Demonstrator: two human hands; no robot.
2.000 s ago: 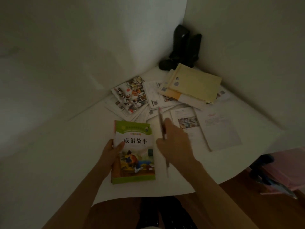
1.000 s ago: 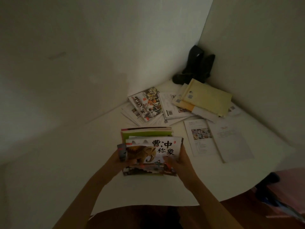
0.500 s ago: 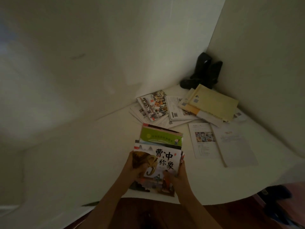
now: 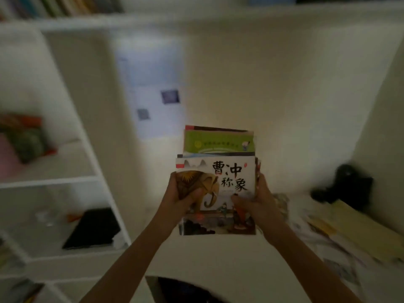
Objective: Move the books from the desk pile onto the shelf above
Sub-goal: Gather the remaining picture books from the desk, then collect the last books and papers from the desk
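I hold a small stack of books (image 4: 220, 171) upright in the air in front of the wall. The front book has an elephant cover; a green-covered book (image 4: 218, 142) sticks up behind it. My left hand (image 4: 183, 195) grips the stack's left edge and my right hand (image 4: 255, 202) grips its right edge. The upper shelf (image 4: 109, 20) runs across the top, with a row of book spines (image 4: 59, 6) at the top left. The rest of the desk pile (image 4: 334, 232) lies blurred at the lower right on the white desk (image 4: 218, 259).
A white shelving unit (image 4: 91, 171) stands at the left, with a colourful object (image 4: 24, 141) in one compartment and a dark flat item (image 4: 91, 228) in the one below. A black object (image 4: 345, 186) sits in the desk's far right corner. Papers (image 4: 155, 92) hang on the wall.
Both hands have lifted the stack off the desk and up in front of the wall. The view has tilted upward, bringing the upper shelf and the left shelving unit into sight.
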